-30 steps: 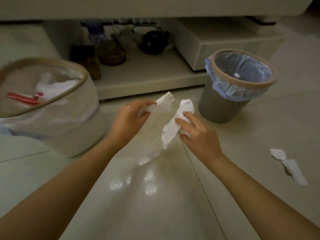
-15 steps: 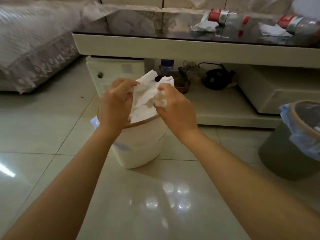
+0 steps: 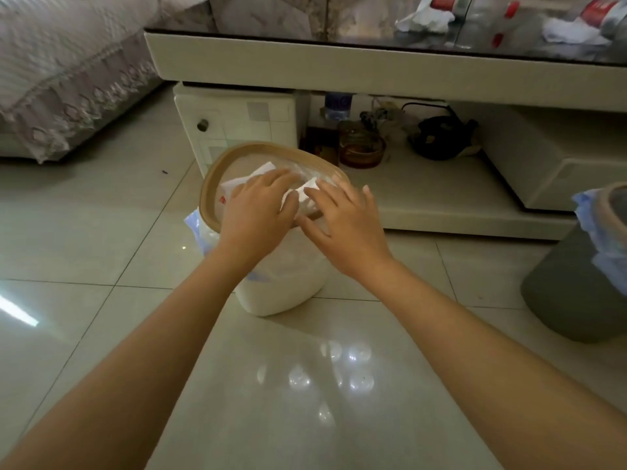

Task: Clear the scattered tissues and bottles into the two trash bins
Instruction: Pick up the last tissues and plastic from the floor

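A white trash bin (image 3: 281,293) with a tan rim stands on the floor in front of the coffee table. White tissues (image 3: 305,193) lie inside its mouth. My left hand (image 3: 258,212) and my right hand (image 3: 342,218) hover over the bin's opening with fingers spread, palms down, holding nothing. A grey trash bin (image 3: 576,296) with a blue liner stands at the right edge. On the glass table top lie crumpled tissues (image 3: 425,18) and a red-labelled bottle (image 3: 600,11), with another tissue (image 3: 566,33) beside it.
The coffee table (image 3: 339,67) has a lower shelf with a brown glass ashtray (image 3: 361,150), a black kettle (image 3: 441,137) and a small bottle (image 3: 336,105). A sofa with a lace cover (image 3: 68,79) is at the left. The floor is glossy tile.
Both hands carried the tissues from between the bins over to the white bin, lowered them into it and let go; fingers are now spread.
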The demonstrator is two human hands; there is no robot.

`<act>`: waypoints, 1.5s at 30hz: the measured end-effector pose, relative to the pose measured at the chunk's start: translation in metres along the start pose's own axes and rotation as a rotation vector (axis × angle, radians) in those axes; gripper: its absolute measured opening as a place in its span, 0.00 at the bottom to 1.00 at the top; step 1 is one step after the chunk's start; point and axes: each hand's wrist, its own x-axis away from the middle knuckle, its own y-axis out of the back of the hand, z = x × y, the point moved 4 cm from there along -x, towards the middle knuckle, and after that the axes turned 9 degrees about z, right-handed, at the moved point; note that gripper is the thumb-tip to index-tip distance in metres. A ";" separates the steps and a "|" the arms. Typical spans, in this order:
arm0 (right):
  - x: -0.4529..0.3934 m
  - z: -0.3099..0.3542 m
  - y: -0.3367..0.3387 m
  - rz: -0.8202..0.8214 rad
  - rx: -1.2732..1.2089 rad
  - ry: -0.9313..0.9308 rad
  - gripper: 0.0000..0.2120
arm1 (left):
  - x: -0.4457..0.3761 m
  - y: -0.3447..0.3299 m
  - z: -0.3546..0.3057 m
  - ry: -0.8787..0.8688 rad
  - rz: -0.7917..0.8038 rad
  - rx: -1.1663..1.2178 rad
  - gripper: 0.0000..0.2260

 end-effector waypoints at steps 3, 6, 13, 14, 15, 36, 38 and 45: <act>0.037 -0.018 0.002 -0.065 0.046 0.000 0.24 | 0.016 -0.013 -0.027 -0.086 -0.006 0.000 0.17; 0.085 -0.042 -0.003 -0.041 0.099 -0.033 0.25 | 0.042 -0.035 -0.060 -0.242 0.005 -0.028 0.18; 0.223 -0.092 -0.038 0.179 0.269 -0.063 0.25 | 0.103 -0.127 -0.105 -0.603 0.303 -0.136 0.21; 0.240 -0.098 -0.044 0.227 0.278 -0.081 0.26 | 0.112 -0.140 -0.111 -0.636 0.354 -0.132 0.21; 0.257 -0.103 -0.049 0.272 0.281 -0.103 0.26 | 0.121 -0.152 -0.117 -0.673 0.411 -0.129 0.22; 0.475 -0.098 -0.067 0.465 0.405 -0.188 0.23 | 0.325 -0.255 -0.205 -1.988 0.822 0.174 0.07; 0.472 -0.099 -0.066 0.453 0.405 -0.197 0.22 | 0.317 -0.260 -0.206 -1.927 0.822 0.150 0.04; 0.466 -0.109 -0.067 0.434 0.420 -0.196 0.23 | 0.273 -0.272 -0.218 -1.625 0.758 0.007 0.03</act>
